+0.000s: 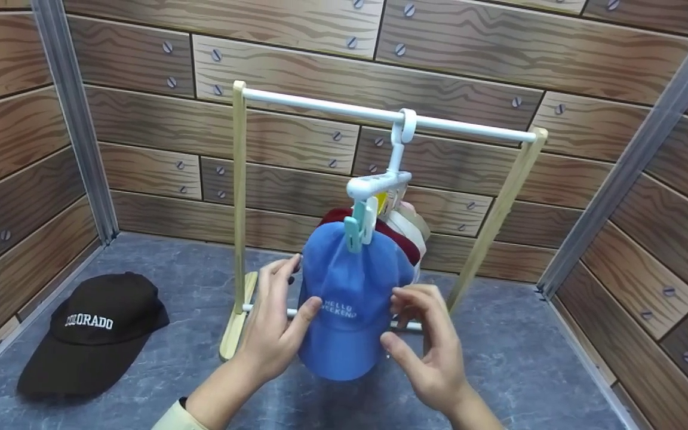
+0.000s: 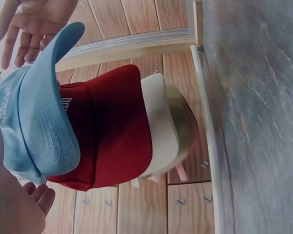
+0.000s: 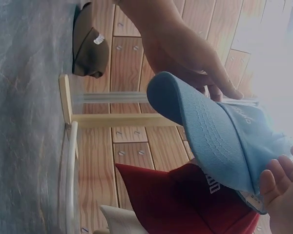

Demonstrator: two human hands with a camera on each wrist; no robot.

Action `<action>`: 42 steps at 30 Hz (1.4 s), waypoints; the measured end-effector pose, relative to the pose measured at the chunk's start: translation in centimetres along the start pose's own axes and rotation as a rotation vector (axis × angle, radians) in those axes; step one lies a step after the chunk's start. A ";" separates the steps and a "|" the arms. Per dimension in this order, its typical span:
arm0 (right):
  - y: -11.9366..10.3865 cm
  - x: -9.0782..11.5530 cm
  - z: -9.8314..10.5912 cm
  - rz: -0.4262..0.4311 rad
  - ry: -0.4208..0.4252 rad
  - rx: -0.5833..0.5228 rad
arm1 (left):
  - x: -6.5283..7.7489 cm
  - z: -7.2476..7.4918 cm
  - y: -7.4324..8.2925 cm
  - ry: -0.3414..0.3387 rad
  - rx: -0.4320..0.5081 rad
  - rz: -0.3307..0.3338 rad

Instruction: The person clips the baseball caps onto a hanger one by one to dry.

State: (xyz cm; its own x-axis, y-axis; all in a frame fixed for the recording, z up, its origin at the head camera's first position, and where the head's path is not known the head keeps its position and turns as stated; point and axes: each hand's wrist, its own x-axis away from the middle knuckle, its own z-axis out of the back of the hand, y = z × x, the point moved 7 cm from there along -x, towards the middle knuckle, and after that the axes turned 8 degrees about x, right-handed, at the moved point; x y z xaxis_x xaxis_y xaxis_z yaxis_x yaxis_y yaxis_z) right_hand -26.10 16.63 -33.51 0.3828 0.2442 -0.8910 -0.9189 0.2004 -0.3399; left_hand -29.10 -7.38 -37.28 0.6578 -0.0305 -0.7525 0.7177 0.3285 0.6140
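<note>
A blue cap (image 1: 344, 272) lettered "HELLO WEEKEND" hangs brim down in front, held at its top by a teal clip (image 1: 353, 233) on a white hanger (image 1: 374, 185). My left hand (image 1: 272, 325) is at the cap's left side, thumb laid over the front edge and fingers fairly straight. On the other side, my right hand (image 1: 430, 352) has bent fingertips right at the cap's edge, with its thumb apart from them. Behind the blue cap hang a red cap (image 2: 119, 126), a white cap (image 2: 158, 112) and a tan cap (image 2: 184, 122).
The hanger hooks over the white rail (image 1: 320, 106) of a wooden rack, whose posts (image 1: 239, 197) stand either side. A black "COLORADO" cap (image 1: 102, 328) lies on the grey marbled surface (image 1: 517, 358) at left. Wood-patterned walls (image 1: 296, 65) enclose the space.
</note>
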 end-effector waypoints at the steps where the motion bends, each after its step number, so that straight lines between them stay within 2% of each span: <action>1: 0.0 0.1 -0.2 0.002 -0.008 -0.002 | 0.1 0.1 -0.1 0.000 -0.002 0.001; 8: -0.4 0.6 -1.7 -0.010 -0.074 -0.024 | 0.6 1.2 -1.2 0.004 -0.022 0.005; 16: -0.8 1.6 -3.5 -0.095 -0.168 -0.099 | 1.2 2.5 -2.9 -0.007 -0.048 0.056; 28: -1.4 2.7 -7.0 -0.027 -0.283 -0.194 | 1.4 5.2 -5.1 0.023 -0.045 0.106; 36: -1.5 3.2 -9.1 -0.038 -0.340 -0.233 | 1.5 6.9 -6.5 0.027 -0.073 0.168; 42: -1.5 3.7 -10.5 -0.072 -0.382 -0.241 | 1.3 8.8 -7.2 0.059 -0.094 0.169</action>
State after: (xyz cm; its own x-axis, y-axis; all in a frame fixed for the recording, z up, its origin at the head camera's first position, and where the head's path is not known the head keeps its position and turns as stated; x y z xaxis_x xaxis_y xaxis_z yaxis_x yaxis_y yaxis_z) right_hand -24.34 7.25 -39.45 0.4124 0.5791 -0.7032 -0.8676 0.0143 -0.4970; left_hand -31.42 -18.04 -40.54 0.7508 0.0866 -0.6548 0.5718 0.4111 0.7100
